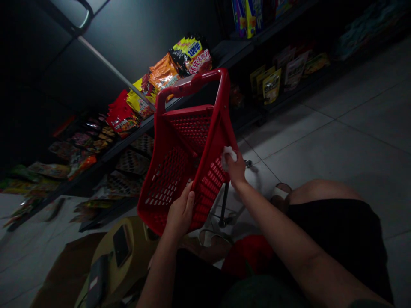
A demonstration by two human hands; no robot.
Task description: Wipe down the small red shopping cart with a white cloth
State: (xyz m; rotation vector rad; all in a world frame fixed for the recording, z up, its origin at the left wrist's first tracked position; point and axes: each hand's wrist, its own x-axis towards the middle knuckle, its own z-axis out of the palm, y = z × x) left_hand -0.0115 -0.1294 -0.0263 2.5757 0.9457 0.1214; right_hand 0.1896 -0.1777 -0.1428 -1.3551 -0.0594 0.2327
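Note:
A red plastic shopping basket (180, 112) with slotted walls stands tilted in front of me on dark metal legs with casters. My left hand (180, 211) grips the near rim of the basket, its fingers going over the edge and partly hidden inside. Against the outer right wall, my right hand (236, 167) presses a crumpled white wipe (228, 157), closed around it. Whether the wipe is paper or cloth cannot be made out.
Snack packets (163, 70) line a dark shelf (125, 147) behind the basket. At lower left, a yellowish stool (136, 239) bears a phone (122, 246) and a dark device (97, 280) with a cable. White tiled floor (337, 141) lies to the right.

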